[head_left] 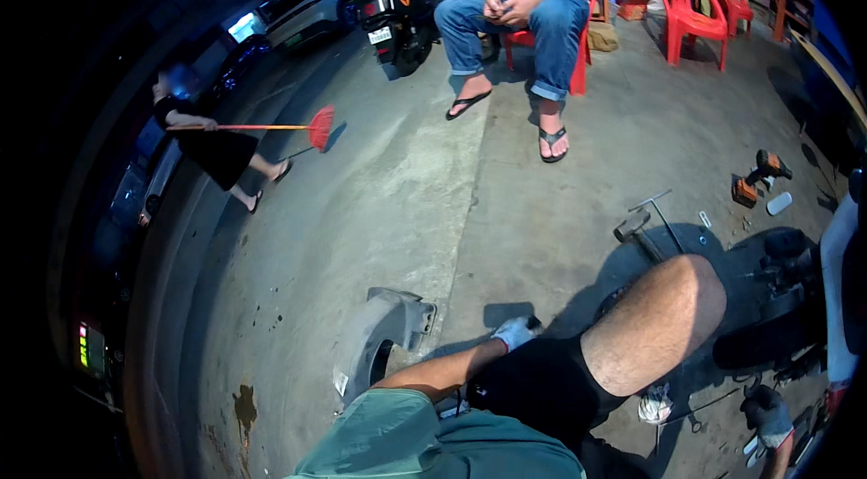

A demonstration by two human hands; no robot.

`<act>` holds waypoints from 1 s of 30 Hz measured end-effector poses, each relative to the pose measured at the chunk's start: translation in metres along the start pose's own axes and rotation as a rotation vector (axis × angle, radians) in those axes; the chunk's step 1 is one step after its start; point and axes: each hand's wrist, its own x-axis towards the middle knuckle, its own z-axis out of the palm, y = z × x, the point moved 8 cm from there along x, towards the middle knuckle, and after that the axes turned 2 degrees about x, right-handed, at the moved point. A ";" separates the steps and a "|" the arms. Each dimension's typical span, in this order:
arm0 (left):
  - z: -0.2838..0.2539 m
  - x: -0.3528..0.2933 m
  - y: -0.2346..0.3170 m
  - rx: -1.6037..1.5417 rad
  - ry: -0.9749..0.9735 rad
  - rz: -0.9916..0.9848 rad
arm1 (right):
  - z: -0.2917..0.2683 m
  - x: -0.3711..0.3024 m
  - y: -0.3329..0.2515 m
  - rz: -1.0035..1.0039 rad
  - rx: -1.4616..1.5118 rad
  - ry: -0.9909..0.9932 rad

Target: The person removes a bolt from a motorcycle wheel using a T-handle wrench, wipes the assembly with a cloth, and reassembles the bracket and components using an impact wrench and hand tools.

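My left hand [517, 332], in a whitish glove with dark finger coating, is beside my black shorts, low over the floor. Its fingers are partly hidden, so its grip does not show. A grey curved plastic motorcycle part [372, 344] lies left of that arm. At the lower right, my right hand [768, 418] wears a similar glove, with its dark fingers curled downward close to the motorcycle [840, 289]. What they hold, if anything, is too small to make out. A thin metal rod [700, 409] and a crumpled white rag [655, 404] lie near this hand.
A hammer [637, 231], T-handle wrench [666, 217] and orange cordless drill [759, 178] lie ahead. A seated person [537, 9] faces me; another person [212, 131] holds a red broom [320, 129]. Red chairs [691, 14], a scooter [395, 23] and parked cars [312, 9] stand farther back.
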 end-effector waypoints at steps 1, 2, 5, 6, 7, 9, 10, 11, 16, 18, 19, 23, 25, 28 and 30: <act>0.002 -0.004 0.025 0.041 -0.048 0.041 | 0.001 0.002 0.003 0.013 -0.021 -0.026; -0.005 -0.019 0.049 0.088 -0.085 0.070 | 0.006 0.005 0.006 0.018 -0.039 -0.066; 0.005 -0.039 0.037 0.089 -0.190 -0.018 | 0.011 0.010 0.023 0.127 -0.076 -0.131; 0.002 -0.049 0.048 0.037 -0.230 -0.047 | 0.009 0.006 0.028 0.147 -0.091 -0.133; 0.012 -0.050 0.050 0.011 -0.259 -0.047 | 0.004 0.000 0.025 0.101 -0.115 -0.124; 0.030 -0.045 0.028 0.004 -0.278 -0.043 | -0.004 -0.002 0.026 0.074 -0.123 -0.122; 0.041 -0.038 0.007 0.010 -0.270 -0.039 | -0.006 -0.001 0.026 0.061 -0.133 -0.126; 0.049 -0.034 -0.025 0.019 -0.254 -0.045 | -0.003 0.000 0.025 0.071 -0.077 -0.122; 0.077 -0.058 -0.041 -0.823 -0.481 -0.335 | -0.014 -0.012 0.024 -0.039 -0.176 -0.091; 0.050 -0.116 0.018 -1.245 -0.548 -0.604 | -0.015 -0.016 0.019 -0.039 -0.142 -0.094; 0.047 -0.129 -0.001 -1.345 -0.528 -0.603 | -0.007 -0.011 0.015 -0.020 -0.162 -0.113; 0.041 -0.148 -0.018 -1.517 -0.467 -0.402 | 0.005 -0.003 0.018 -0.063 -0.032 -0.155; 0.040 -0.149 -0.017 -1.571 -0.429 -0.430 | 0.006 0.000 0.029 -0.014 -0.066 -0.176; 0.036 -0.158 -0.005 -1.599 -0.309 -0.598 | 0.013 -0.002 0.023 -0.024 -0.021 -0.156; 0.050 -0.137 -0.046 -1.553 -0.222 -0.484 | 0.017 0.002 0.023 -0.016 -0.022 -0.172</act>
